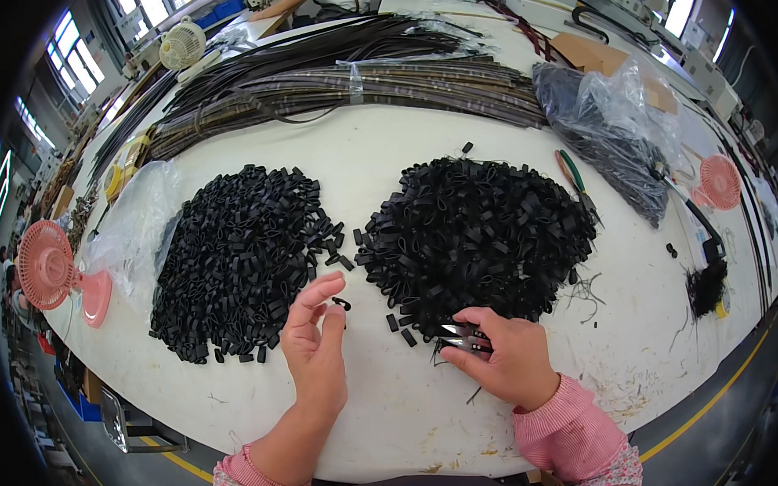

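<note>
My left hand (316, 357) is raised beside the left pile of small black fabric loops (240, 251), its thumb and fingers apart. A single black loop (342, 304) shows just past its fingertips; whether it touches them I cannot tell. Wrapped in my right hand (511, 353) are thread snips (466, 336), silver blades spread and pointing left. Those blades lie at the near edge of the right pile of black loops (485, 238), which has loose thread ends among it. A few stray loops (400, 329) lie left of the snips.
Long dark strips (354, 86) lie bundled across the back of the white table (417, 435). Green-handled pliers (576, 180) and a plastic-wrapped dark bundle (608, 135) are at right. Pink fans (47, 265) stand on both sides. Thread scraps (590, 294) litter the right. Someone's arm (280, 7) shows far back.
</note>
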### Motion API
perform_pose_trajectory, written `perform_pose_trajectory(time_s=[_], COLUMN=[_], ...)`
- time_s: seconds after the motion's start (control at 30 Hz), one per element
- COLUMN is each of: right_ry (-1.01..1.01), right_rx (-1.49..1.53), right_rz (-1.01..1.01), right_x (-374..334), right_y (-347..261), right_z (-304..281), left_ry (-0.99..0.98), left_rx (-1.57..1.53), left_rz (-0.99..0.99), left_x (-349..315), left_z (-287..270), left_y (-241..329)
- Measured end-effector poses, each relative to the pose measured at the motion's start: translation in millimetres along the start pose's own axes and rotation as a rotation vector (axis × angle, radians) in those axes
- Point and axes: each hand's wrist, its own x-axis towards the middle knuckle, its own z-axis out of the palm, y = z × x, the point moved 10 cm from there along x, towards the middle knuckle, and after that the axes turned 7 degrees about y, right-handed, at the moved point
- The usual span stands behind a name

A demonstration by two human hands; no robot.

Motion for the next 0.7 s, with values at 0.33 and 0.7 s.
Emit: perform_pose_trajectory(time_s=[0.33,0.7], right_ry=[0.021,-0.130], right_rx=[0.047,0.506], right_rz=[-0.029,0.129], right_x=[-4,-11], right_y=[5,-1], right_z=[8,21], left_ry=[-0.471,-0.600], left_rx=[-0.018,-0.102], left_rz=[-0.400,-0.571], left_x=[-42,-67], left_z=[47,61], left_y=[-46,-58])
